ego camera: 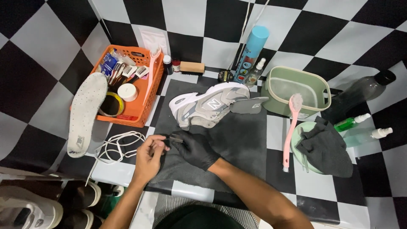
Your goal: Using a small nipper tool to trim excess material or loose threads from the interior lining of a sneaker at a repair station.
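Both hands [149, 157] [196, 148] pinch a small dark strip [175, 138] beside the sneaker [210, 104].

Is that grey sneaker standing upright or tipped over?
Tipped over. The sneaker lies on its side on the dark mat, its side panel facing up and its tongue sticking out sideways.
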